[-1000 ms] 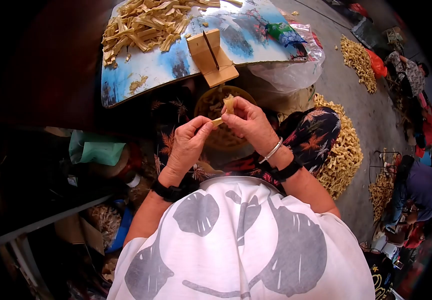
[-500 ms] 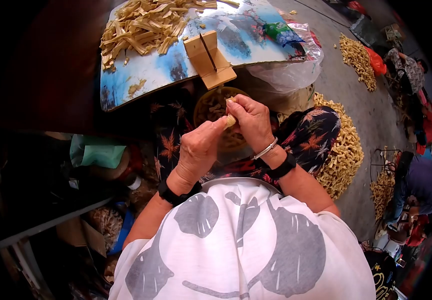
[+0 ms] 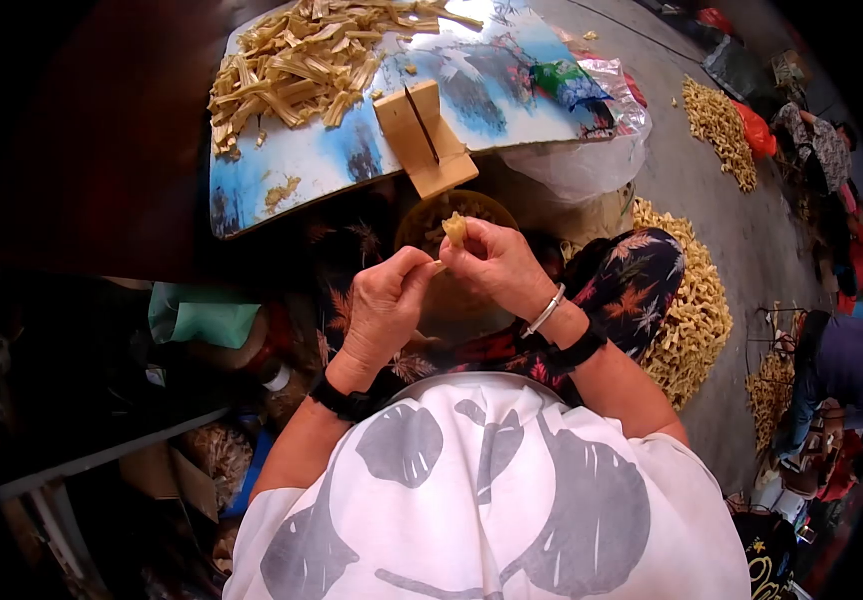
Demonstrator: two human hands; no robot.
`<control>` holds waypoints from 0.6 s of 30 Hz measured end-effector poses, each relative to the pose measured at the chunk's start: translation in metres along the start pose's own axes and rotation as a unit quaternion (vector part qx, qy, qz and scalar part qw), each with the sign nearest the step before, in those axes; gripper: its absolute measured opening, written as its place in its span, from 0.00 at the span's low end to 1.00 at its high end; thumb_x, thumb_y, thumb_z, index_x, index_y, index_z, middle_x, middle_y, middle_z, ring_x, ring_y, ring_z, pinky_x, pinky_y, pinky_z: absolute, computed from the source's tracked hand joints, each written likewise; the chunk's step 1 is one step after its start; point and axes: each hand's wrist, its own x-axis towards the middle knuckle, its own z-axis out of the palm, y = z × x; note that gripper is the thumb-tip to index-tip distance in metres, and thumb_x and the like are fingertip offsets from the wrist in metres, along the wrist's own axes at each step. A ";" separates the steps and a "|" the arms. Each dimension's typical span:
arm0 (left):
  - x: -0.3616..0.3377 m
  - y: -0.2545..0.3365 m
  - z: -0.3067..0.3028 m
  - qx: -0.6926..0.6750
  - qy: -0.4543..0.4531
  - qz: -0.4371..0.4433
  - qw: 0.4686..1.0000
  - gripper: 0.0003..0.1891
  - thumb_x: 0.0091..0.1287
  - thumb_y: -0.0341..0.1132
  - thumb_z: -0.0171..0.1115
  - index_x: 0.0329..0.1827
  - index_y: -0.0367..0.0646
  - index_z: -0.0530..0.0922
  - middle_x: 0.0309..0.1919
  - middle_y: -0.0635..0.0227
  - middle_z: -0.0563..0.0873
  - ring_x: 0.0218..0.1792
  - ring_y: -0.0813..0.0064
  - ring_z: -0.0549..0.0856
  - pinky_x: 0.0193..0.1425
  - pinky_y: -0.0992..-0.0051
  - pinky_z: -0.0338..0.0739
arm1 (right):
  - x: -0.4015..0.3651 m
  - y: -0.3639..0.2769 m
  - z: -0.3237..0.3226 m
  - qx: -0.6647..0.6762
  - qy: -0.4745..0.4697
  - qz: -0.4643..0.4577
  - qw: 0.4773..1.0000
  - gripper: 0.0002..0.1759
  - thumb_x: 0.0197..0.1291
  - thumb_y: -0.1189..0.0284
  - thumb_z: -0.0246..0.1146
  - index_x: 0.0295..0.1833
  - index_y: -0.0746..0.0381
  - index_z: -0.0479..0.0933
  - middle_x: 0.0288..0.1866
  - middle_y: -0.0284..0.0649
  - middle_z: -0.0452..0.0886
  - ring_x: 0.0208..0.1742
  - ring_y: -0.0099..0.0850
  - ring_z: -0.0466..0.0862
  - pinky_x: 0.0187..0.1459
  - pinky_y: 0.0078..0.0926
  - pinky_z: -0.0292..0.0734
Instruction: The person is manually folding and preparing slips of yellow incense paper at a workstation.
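My right hand [image 3: 504, 268] pinches a short yellowish knotted strip [image 3: 455, 230], its frayed end sticking up past thumb and forefinger. On the other side, my left hand [image 3: 390, 300] is closed, thumb against forefinger, on a thin pale end of the strip. Both hands are close together in front of my lap. Below and beyond them sits a round yellow-brown basin [image 3: 508, 212] with pieces inside, partly hidden by my hands. Just past it, a wooden stand [image 3: 444, 178] with an upright dark blade rests at the table edge.
A painted table [image 3: 327, 165] carries a heap of yellowish strips [image 3: 297, 70] and a green-blue packet [image 3: 567, 84]. A clear plastic bag [image 3: 592, 165] hangs at its corner. Knotted pieces [image 3: 692, 320] are piled right of my knee. Other people [image 3: 842, 365] sit far right.
The knotted strip now stands upright in my right fingertips, its frayed end showing. My left hand has moved slightly down and left, holding a thin end. The whole view has shifted a little.
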 end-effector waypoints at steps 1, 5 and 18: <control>0.007 -0.004 -0.003 -0.006 0.001 0.000 1.000 0.03 0.68 0.26 0.64 0.37 0.36 0.80 0.20 0.64 0.76 0.22 0.79 0.76 0.27 0.79 0.70 | 0.005 -0.005 -0.003 0.029 0.002 0.010 1.000 0.11 0.68 0.66 0.64 0.43 0.64 0.80 0.25 0.30 0.79 0.23 0.16 0.76 0.26 0.19 0.71; 0.044 -0.008 -0.016 0.029 0.049 0.089 0.994 0.03 0.69 0.26 0.63 0.38 0.36 0.80 0.20 0.67 0.76 0.22 0.80 0.76 0.27 0.78 0.71 | 0.032 -0.025 -0.017 0.081 0.025 -0.041 0.996 0.11 0.71 0.66 0.61 0.46 0.64 0.81 0.25 0.28 0.78 0.24 0.14 0.77 0.28 0.16 0.73; 0.150 -0.034 -0.014 0.134 0.133 0.120 0.975 0.06 0.68 0.31 0.63 0.37 0.37 0.80 0.23 0.55 0.80 0.22 0.62 0.79 0.31 0.69 0.74 | 0.143 -0.010 -0.033 -0.320 0.207 -0.284 0.880 0.05 0.60 0.75 0.62 0.40 0.63 0.74 0.35 0.49 0.81 0.40 0.52 0.82 0.41 0.46 0.76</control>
